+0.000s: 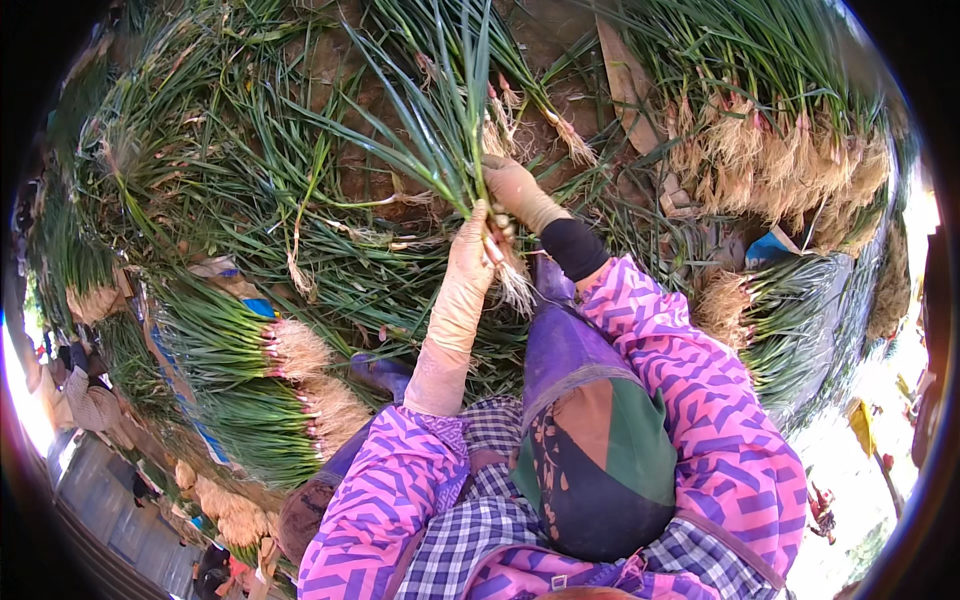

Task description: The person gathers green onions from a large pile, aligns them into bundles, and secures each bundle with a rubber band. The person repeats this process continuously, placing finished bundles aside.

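A small bunch of green onions (436, 154) stands between my hands, its leaves fanning up and its pale roots (516, 289) hanging below. Around its white stems, my left hand (472, 244), in a light tan glove, is closed from the left. My right hand (517, 187), gloved alike with a black cuff above it, grips the same bunch from the right, higher up; its fingertips are partly hidden behind the stalks. Just beyond the hands, more loose green onions (574, 142) lie with their reddish bases and roots towards me.
Stripped leaves (390, 277) cover the ground around my purple boots (559, 337). Rows of bundled green onions lie at left (225, 337), upper right (795, 142) and right (787, 322). A cardboard strip (626, 82) lies beyond my right hand. Another person (90, 397) is at the far left.
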Demonstrator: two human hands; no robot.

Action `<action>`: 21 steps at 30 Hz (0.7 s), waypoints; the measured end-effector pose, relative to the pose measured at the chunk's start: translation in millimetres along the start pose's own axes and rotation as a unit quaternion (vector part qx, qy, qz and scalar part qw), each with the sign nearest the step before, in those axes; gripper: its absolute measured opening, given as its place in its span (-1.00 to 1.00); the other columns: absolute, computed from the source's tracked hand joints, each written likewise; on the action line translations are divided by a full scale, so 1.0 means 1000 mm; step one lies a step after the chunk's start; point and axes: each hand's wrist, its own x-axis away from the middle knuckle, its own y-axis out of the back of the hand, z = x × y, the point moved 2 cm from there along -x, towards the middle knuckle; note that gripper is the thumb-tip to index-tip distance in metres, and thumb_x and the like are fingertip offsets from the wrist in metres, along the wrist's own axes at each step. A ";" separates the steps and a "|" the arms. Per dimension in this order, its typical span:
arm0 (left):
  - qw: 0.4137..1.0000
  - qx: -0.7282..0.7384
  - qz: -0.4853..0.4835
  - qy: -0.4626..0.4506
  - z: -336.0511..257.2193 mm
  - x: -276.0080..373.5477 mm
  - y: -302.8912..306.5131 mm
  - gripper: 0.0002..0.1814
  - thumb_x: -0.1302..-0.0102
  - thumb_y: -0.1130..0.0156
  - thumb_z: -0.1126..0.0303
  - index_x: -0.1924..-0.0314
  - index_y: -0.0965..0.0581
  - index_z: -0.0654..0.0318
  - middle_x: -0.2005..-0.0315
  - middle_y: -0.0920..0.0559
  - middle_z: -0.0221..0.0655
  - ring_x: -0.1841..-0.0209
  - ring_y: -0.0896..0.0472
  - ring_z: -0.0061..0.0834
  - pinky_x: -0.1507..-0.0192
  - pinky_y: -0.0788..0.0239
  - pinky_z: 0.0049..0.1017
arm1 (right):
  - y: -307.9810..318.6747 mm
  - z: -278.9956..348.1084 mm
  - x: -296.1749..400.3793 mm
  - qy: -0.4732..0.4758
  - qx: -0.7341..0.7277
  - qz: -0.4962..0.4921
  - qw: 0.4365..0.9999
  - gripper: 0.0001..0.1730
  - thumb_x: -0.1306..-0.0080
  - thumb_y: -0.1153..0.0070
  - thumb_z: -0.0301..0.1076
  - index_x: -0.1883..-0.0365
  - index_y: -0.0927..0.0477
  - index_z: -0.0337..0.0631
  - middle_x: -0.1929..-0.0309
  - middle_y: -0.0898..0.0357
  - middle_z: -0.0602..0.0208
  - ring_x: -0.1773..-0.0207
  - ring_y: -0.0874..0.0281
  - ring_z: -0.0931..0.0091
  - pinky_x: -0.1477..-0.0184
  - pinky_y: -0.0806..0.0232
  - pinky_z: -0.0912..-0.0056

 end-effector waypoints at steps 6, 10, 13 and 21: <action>0.992 -0.079 0.097 0.009 -0.005 0.013 -0.015 -0.58 -0.43 0.01 -0.01 0.32 -0.49 0.22 0.72 -0.26 -0.57 0.70 -0.16 -0.69 0.63 -0.03 -0.62 | 0.000 -0.036 -0.011 -0.118 -0.283 0.050 0.951 -0.74 -0.44 0.24 -0.30 0.13 -0.48 -0.23 0.61 -0.36 0.54 0.71 -0.15 0.65 0.68 -0.05 0.60; 0.980 -0.025 0.193 -0.037 -0.016 0.035 -0.023 -0.54 -0.38 -0.02 -0.09 0.31 -0.51 0.20 0.74 -0.32 -0.69 0.74 -0.19 -0.75 0.62 -0.08 -0.68 | 0.033 -0.015 0.034 -0.020 -0.026 0.227 0.973 -0.75 -0.40 0.14 -0.22 0.31 -0.51 -0.16 0.59 -0.31 0.55 0.57 -0.27 0.62 0.53 -0.15 0.59; 0.950 0.039 0.291 -0.105 -0.038 0.033 -0.014 -0.59 -0.32 -0.17 -0.01 0.12 -0.54 0.22 0.75 -0.35 -0.69 0.71 -0.28 -0.79 0.53 -0.12 -0.70 | 0.056 0.003 0.054 0.095 0.484 0.234 0.838 -0.74 -0.27 -0.10 -0.17 0.22 -0.59 -0.15 0.26 -0.61 0.34 0.20 -0.56 0.41 0.17 -0.38 0.40; 0.985 -0.103 0.138 -0.013 -0.029 -0.016 -0.033 -0.78 -0.34 -0.18 0.33 0.18 -0.53 0.38 0.82 -0.32 -0.55 0.56 -0.44 -0.48 0.28 -0.33 -0.57 | 0.126 0.071 -0.047 0.220 0.538 -0.272 0.767 -0.67 -0.19 -0.15 -0.10 0.19 -0.63 -0.12 0.21 -0.61 0.14 0.11 -0.55 0.19 0.06 -0.38 0.15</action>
